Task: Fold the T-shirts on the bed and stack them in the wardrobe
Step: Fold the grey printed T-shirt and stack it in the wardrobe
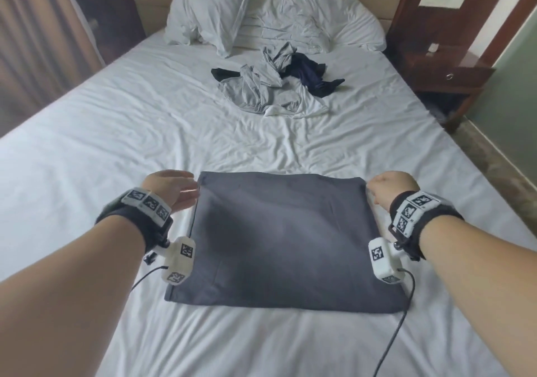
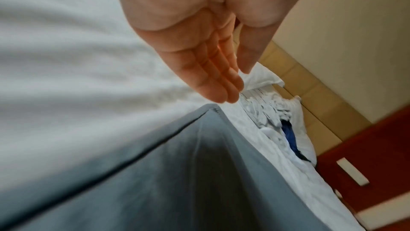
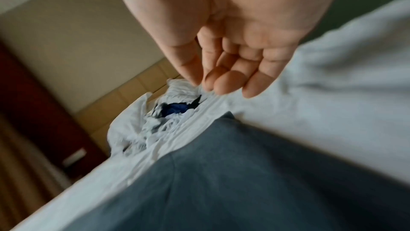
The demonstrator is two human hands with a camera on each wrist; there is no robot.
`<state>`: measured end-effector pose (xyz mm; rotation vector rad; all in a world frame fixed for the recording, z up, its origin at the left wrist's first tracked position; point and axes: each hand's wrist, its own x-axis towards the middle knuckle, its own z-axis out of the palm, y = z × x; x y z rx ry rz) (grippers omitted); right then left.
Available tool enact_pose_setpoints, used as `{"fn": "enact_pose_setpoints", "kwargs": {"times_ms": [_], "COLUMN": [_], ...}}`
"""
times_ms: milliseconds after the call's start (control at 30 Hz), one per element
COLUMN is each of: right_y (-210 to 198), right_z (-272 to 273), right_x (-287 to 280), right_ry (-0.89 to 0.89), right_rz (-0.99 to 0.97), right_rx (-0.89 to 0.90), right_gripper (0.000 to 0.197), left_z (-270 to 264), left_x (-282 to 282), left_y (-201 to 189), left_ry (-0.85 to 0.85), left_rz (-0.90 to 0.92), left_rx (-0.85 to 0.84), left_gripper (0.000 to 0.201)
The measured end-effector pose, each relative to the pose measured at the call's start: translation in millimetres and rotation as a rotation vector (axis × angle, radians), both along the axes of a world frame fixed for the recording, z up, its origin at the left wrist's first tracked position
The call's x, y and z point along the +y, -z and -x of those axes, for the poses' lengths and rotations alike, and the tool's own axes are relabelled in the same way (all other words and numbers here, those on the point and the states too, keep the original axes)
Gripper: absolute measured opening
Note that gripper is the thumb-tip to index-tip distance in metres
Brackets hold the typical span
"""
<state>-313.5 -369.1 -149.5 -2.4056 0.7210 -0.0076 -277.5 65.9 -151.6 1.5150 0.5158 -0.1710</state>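
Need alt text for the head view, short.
A folded dark grey T-shirt lies on a white bed, with the left hand and right hand at its far corners. Further up, a heap of unfolded shirts lies below two pillows.

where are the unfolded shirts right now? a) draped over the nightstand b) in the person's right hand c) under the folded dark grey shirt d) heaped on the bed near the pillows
d: the crumpled heap of grey, white and dark navy T-shirts lies on the white bed sheet just short of the white pillows, far beyond the folded dark grey T-shirt.
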Motion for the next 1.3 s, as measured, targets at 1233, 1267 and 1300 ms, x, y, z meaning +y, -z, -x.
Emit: {"fn": "enact_pose_setpoints", "kwargs": {"times_ms": [1233, 1267, 1300], "right_y": [43, 43, 43], "right_z": [130, 130, 130], "right_x": [31, 32, 33], "right_ry": [-0.526, -0.521, -0.512], "right_rz": [0.244, 0.254, 0.259], "right_rx": [0.391, 0.39, 0.387], "right_gripper": [0.076, 0.074, 0.071], "left_z": [86, 86, 87], "left_x": [-47, -47, -47], "left_y": [66, 67, 70], "left_ry": [0.934, 0.906, 0.881], "left_rz": [-1.353, -1.35, -1.35], "left_rx": [0.119, 0.098, 0.077], "left_gripper": [0.06, 0.057, 0.054]}}
